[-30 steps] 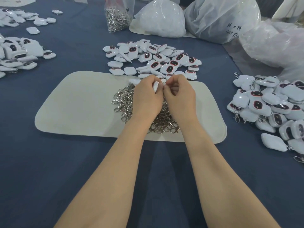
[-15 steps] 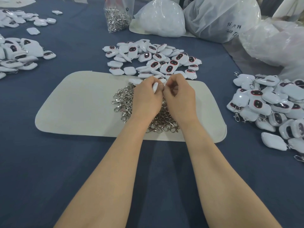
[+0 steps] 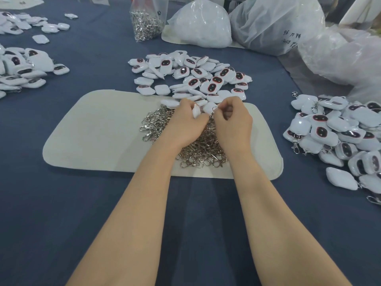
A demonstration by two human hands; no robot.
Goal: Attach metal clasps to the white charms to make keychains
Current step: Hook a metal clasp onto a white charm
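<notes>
Over silver clasps [image 3: 199,150], the charm [image 3: 195,111] gleams white

Handwritten in dark marker on the side of the large translucent plastic bag [image 3: 274,25] at the far right: "96", followed by a few strokes and a second line beneath, both too unclear to read.

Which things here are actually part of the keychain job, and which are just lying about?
In use: white charm in left hand; metal clasp in right hand; clasp pile on the mat; loose charms beyond; finished keychains at right.
Lying about: clasp bag; big plastic bags; far-left charm piles.
</notes>
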